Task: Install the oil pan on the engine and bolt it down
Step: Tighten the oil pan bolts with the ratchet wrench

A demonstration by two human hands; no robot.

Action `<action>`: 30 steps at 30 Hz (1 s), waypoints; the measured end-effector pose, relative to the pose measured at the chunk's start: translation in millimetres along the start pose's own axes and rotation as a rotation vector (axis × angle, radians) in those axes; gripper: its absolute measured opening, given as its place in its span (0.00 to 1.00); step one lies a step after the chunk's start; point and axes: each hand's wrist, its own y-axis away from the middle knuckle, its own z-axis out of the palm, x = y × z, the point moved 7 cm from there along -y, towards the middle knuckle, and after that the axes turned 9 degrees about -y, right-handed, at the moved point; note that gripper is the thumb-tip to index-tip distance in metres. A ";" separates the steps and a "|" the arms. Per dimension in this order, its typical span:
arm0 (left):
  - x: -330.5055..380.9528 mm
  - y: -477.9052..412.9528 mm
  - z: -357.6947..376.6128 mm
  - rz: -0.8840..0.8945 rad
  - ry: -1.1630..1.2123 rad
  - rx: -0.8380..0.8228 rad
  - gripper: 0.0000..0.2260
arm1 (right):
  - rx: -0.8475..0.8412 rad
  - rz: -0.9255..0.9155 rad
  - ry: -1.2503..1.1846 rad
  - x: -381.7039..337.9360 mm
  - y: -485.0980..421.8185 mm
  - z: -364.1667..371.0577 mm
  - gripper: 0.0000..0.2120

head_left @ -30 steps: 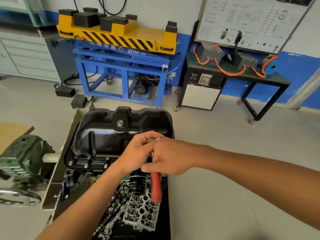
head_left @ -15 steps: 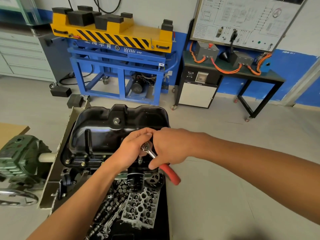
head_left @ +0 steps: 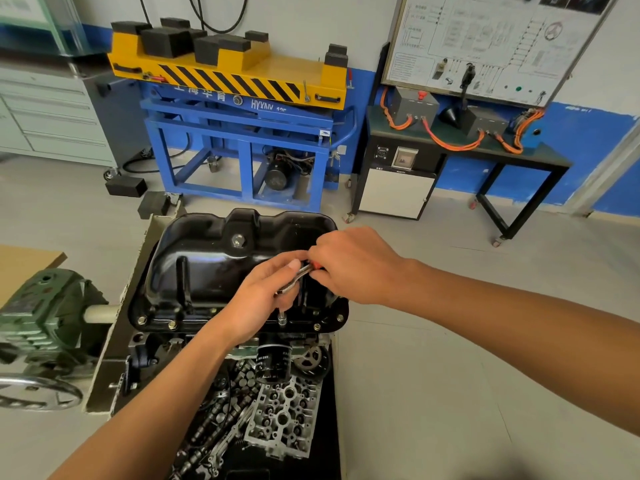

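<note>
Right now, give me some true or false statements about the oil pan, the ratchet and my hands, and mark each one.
The oil pan sits on the engine. True.
The right hand grips the ratchet by its red handle. True.
The socket is on a bolt at the pan's far edge. False: it stands on a bolt at the near flange.
The left hand lies flat on the pan. False: it holds the ratchet's head end.
</note>
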 end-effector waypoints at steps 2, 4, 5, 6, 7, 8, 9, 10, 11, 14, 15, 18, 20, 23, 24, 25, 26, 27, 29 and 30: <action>-1.0 -0.5 -4.7 -0.008 -0.083 0.084 0.20 | -0.029 0.017 -0.065 4.1 4.9 -1.4 0.10; 0.7 -2.3 -7.6 0.002 -0.139 0.168 0.15 | -0.076 0.036 -0.125 4.1 8.6 -1.5 0.14; 2.4 -2.8 -7.1 0.010 -0.144 0.195 0.12 | -0.103 0.038 -0.156 1.6 9.7 -0.7 0.18; 4.2 -3.2 -5.3 0.018 -0.142 0.209 0.10 | -0.139 0.037 -0.204 -2.5 11.1 1.7 0.21; 5.8 -3.2 -2.6 0.024 -0.141 0.212 0.10 | -0.180 0.038 -0.271 -8.4 12.1 5.5 0.23; 7.1 -3.2 1.4 0.029 -0.144 0.204 0.09 | -0.220 0.039 -0.352 -15.9 13.7 10.3 0.25; 7.5 -3.2 5.9 0.032 -0.149 0.187 0.09 | -0.255 0.035 -0.441 -24.7 15.1 16.2 0.25; 6.7 -3.5 10.0 0.025 -0.154 0.169 0.09 | -0.279 0.020 -0.535 -34.9 16.3 21.5 0.24; 4.4 -3.8 12.8 0.005 -0.156 0.157 0.10 | -0.289 -0.009 -0.626 -45.0 16.9 25.2 0.22; -5.5 -5.8 10.9 -0.074 -0.144 0.153 0.12 | -0.236 -0.038 -0.784 -60.5 14.3 29.3 0.17; -8.5 -6.0 7.9 -0.090 -0.148 0.156 0.13 | -0.201 -0.013 -0.773 -58.9 12.4 29.8 0.18; -13.4 -4.6 -1.3 -0.103 -0.152 0.169 0.12 | -0.199 0.061 -0.703 -51.3 9.6 30.4 0.26; -14.8 -4.3 -2.3 -0.092 -0.123 0.157 0.11 | -0.240 0.047 -0.643 -49.7 9.5 27.0 0.27; -17.5 -5.9 -0.9 -0.093 -0.114 0.128 0.14 | -0.331 0.013 -0.570 -44.3 8.8 22.0 0.26; -19.3 -6.9 -2.2 -0.098 -0.112 0.123 0.15 | -0.369 0.005 -0.557 -41.9 8.9 21.8 0.26; -20.9 -7.7 -3.7 -0.100 -0.112 0.117 0.16 | -0.410 0.002 -0.548 -39.0 9.1 22.9 0.26; -22.1 -8.0 -5.0 -0.098 -0.114 0.107 0.15 | -0.445 0.005 -0.541 -35.6 9.1 23.9 0.26; -22.3 -8.2 -5.5 -0.094 -0.116 0.096 0.14 | -0.472 0.014 -0.531 -31.0 8.9 24.8 0.26; -21.5 -7.5 -5.5 -0.088 -0.107 0.077 0.15 | -0.496 0.030 -0.476 -21.8 8.5 24.2 0.24; -20.8 -7.3 -4.9 -0.085 -0.101 0.071 0.15 | -0.493 0.035 -0.426 -16.0 8.1 22.1 0.24</action>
